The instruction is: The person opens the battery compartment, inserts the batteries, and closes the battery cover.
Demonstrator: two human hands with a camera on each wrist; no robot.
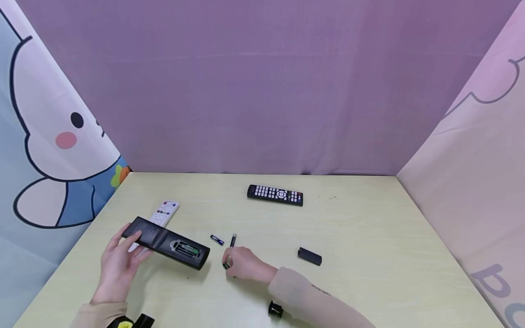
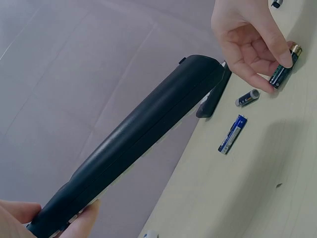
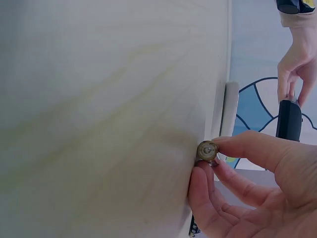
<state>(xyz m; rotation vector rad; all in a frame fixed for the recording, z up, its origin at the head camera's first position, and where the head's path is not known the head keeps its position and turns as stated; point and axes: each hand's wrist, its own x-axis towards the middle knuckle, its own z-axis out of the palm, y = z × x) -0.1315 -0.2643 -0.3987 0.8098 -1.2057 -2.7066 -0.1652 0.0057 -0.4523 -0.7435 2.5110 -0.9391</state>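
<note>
Holding a black remote up over the pale counter, the person's left grip is clasped round its left end, thumb on the back and fingers beneath. That raised remote tilts down toward its right end, back side up, and its open compartment shows a green battery lying inside. To the right of the raised remote, the right grip pinches a dark green battery with a gold end between thumb and fingers, low by the counter surface.

From where I stand, a blue-and-silver battery lies just off the right end of the raised remote, and a little farther right of that same end sits a dark-labelled battery with a silver tip, near the right grip. Well to the right of the raised remote rests a small black cover. Beyond the raised remote and to its right, a second black remote lies with its white buttons facing up. Directly behind the raised remote, and partly hidden by it, a white remote lies slantwise on the counter. A purple cloth hangs upright beyond them all.
</note>
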